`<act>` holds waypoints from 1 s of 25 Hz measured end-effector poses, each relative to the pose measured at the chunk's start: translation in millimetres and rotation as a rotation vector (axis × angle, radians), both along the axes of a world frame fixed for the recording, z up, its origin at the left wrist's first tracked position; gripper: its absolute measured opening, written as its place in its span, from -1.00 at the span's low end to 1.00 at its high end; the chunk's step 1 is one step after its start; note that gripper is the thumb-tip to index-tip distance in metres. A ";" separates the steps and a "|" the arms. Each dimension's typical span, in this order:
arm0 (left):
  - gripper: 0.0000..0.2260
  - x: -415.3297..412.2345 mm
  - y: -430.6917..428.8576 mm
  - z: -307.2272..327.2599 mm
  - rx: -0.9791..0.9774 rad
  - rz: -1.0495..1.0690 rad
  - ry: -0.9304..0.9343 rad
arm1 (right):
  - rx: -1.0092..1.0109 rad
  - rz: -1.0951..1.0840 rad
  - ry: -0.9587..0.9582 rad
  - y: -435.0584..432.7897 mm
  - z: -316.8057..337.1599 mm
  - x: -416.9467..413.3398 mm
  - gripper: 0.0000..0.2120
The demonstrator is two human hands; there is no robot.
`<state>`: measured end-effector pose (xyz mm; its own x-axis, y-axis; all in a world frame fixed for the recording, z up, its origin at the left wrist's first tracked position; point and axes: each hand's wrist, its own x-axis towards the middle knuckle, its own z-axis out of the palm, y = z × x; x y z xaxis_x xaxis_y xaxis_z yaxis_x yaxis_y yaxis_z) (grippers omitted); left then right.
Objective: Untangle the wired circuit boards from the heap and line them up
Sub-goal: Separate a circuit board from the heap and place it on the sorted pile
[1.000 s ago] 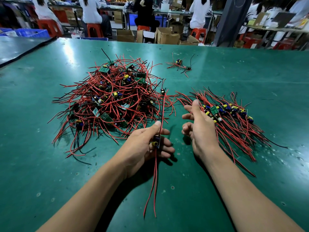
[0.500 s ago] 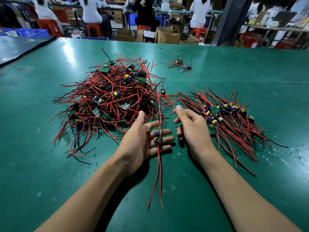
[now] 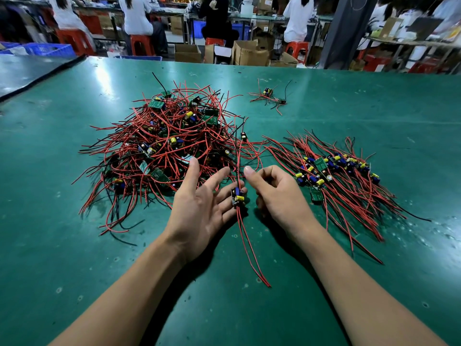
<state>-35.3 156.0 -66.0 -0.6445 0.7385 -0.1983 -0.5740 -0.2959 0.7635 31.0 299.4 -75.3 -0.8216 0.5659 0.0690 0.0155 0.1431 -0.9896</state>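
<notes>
A tangled heap of small circuit boards with red and black wires lies left of centre on the green table. To the right, a row of boards lies side by side, their wires fanning toward me. My left hand is palm up with straight fingers, and one board with a yellow and a blue capacitor rests on its fingertips. That board's red wires run up toward the heap and down toward me. My right hand hovers just right of it, fingers curled, index tip beside the wire, holding nothing.
Two or three stray wired boards lie apart at the back. A second table adjoins at the far left. Beyond the far edge stand cardboard boxes, red stools and seated people.
My left hand has gone from gripping the board to lying flat with the board on its fingers. My right hand has moved left from the row to the board's wire and curled its fingers.
</notes>
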 end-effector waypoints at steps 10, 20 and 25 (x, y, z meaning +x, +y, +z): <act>-0.23 3.2 -0.6 -0.5 -0.010 -0.114 0.059 | 0.261 0.071 -0.147 -4.5 9.0 6.5 -0.71; -0.24 -0.4 -0.5 -2.9 -0.100 -0.107 0.092 | 0.545 -0.402 -0.230 50.1 8.7 18.9 -0.89; -0.22 -2.1 -0.6 -5.4 -0.091 -0.126 0.107 | 0.758 -0.597 -0.198 58.6 15.2 26.6 -0.89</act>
<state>-37.4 155.4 -71.3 -0.5686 0.7970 -0.2037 -0.5167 -0.1533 0.8423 57.6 358.0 -60.1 -0.4512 0.7546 0.4765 0.4473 0.6532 -0.6109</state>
